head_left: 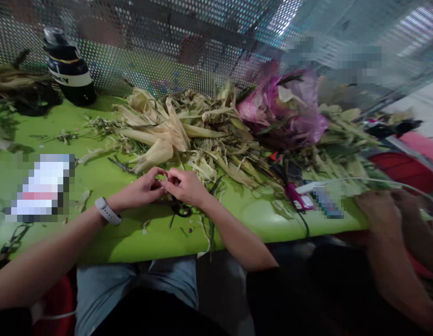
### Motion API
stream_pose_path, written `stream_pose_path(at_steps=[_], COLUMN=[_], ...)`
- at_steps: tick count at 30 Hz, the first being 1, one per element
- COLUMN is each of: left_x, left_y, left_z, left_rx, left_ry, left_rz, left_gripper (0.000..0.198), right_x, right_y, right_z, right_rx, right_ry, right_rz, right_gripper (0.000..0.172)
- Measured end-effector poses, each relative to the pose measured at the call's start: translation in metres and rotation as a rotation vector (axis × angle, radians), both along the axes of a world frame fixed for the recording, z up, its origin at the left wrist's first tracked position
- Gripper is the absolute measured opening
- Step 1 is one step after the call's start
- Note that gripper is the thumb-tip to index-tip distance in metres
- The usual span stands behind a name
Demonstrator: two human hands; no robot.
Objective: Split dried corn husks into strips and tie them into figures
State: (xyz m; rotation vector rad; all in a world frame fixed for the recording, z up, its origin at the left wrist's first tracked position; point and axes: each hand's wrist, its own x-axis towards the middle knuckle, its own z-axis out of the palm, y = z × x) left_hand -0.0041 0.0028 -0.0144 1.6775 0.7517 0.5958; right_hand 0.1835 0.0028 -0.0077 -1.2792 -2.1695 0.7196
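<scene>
My left hand (148, 188), a pale band on its wrist, and my right hand (186, 187) meet over the front part of the green table (132, 247). The fingers of both are pinched together at one spot. A small pale bit shows between the fingertips, too small to name. Just behind my hands lies a heap of dry corn husks (174, 126), yellowish and green, with thin stringy scraps. A black loop (181, 210) sits on the table under my right hand, and the rest of it is hidden.
A dark bottle (71, 77) stands at the back left; a phone (41, 189) lies below it. A pink plastic bag (289, 109) rests behind the husks before a perforated metal panel (146, 42). At right are a cable (377, 179) and another person's hands (380, 210).
</scene>
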Motion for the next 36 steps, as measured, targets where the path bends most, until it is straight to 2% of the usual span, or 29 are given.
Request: stream_pose_path(at_steps=[5,11,14,18,23,26,29,32,36], left_x=[0.000,0.001,-0.001,-0.005,-0.009,-0.011,-0.012,-0.013,-0.012], left_y=[0.002,0.003,0.004,0.004,0.003,0.003,0.003,0.004,0.006], left_z=[-0.002,0.004,0.005,0.009,0.017,0.020,0.019,0.019,0.018], left_rx=[-0.066,-0.011,-0.065,-0.240,-0.316,-0.372,-0.389,-0.360,-0.262], left_ry=[-0.010,-0.026,-0.031,-0.021,0.026,0.015,-0.024,-0.083,-0.091], left_rz=[-0.025,0.037,0.033,-0.018,-0.123,-0.192,-0.187,-0.109,-0.004], left_gripper=[0.034,0.028,0.029,0.035,0.037,0.034,0.028,0.024,0.024], right_x=[-0.002,-0.004,-0.004,-0.003,-0.006,-0.006,0.001,0.008,0.009], right_y=[0.001,0.001,0.002,0.002,-0.006,-0.009,-0.006,-0.001,0.001], right_z=[-0.003,-0.006,-0.007,-0.007,-0.004,0.000,0.007,0.012,0.012], right_rx=[0.079,0.119,0.110,0.076,0.108,0.142,-0.026,-0.224,-0.288], right_ry=[0.004,0.155,0.197,0.222,0.261,0.285,0.381,0.438,0.367], right_rz=[-0.006,-0.112,-0.103,-0.055,0.046,0.047,-0.010,-0.011,0.071], right_gripper=[0.027,0.033,0.037,0.037,0.036,0.036,0.039,0.043,0.035])
